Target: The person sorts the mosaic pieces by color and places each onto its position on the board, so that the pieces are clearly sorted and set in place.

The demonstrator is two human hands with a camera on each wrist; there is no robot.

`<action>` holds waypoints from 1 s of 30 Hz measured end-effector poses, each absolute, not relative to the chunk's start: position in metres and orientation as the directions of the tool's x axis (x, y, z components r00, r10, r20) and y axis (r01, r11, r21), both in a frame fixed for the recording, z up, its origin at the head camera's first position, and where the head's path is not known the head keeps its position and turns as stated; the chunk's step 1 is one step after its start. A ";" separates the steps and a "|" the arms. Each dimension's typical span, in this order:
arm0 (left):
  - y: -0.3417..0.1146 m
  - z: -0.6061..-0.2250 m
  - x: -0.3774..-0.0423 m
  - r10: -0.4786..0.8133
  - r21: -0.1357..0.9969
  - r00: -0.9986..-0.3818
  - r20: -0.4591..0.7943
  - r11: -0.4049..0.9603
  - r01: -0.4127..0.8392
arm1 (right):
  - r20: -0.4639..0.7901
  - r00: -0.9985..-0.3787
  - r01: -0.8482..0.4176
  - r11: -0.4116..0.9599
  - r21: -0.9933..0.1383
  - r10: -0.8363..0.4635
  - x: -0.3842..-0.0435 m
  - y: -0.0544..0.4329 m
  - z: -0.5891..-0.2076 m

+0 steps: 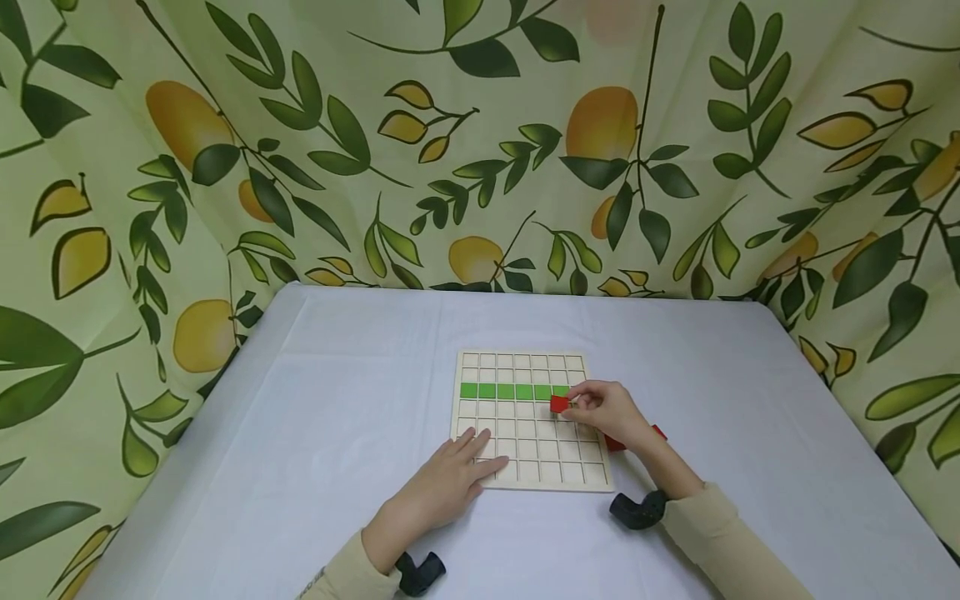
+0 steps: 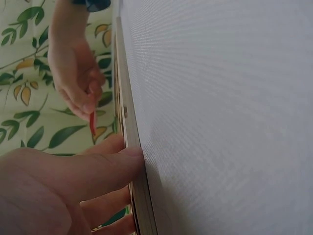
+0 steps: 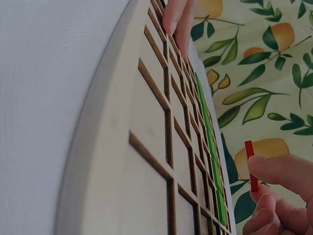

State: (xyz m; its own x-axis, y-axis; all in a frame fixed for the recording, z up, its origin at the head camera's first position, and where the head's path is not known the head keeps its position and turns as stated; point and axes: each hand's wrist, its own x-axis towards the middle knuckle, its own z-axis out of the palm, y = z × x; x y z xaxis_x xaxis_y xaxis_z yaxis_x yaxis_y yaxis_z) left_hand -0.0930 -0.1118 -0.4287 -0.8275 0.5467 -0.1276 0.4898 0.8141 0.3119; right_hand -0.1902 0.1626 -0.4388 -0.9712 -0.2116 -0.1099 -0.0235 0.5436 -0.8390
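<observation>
A pale wooden grid board lies flat on the table, with a row of green square tiles across its upper part. My right hand pinches a thin red square tile between thumb and fingers, over the cells just below the right end of the green row. In the right wrist view this red tile is held apart from the board, seen edge-on. My left hand rests on the board's lower left corner with fingers spread. In the left wrist view its thumb touches the board's side edge.
More red pieces lie beside the board's right edge, partly hidden by my right forearm. A white cloth covers the table. Behind and around it hangs a curtain with leaves and fruit. Black bands sit at both wrists.
</observation>
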 end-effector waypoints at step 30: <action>-0.112 -0.429 -0.093 0.556 0.289 -0.825 -0.098 0.809 0.512 | -0.092 -0.955 -0.062 0.493 -0.868 -0.282 -0.189 0.132 -0.442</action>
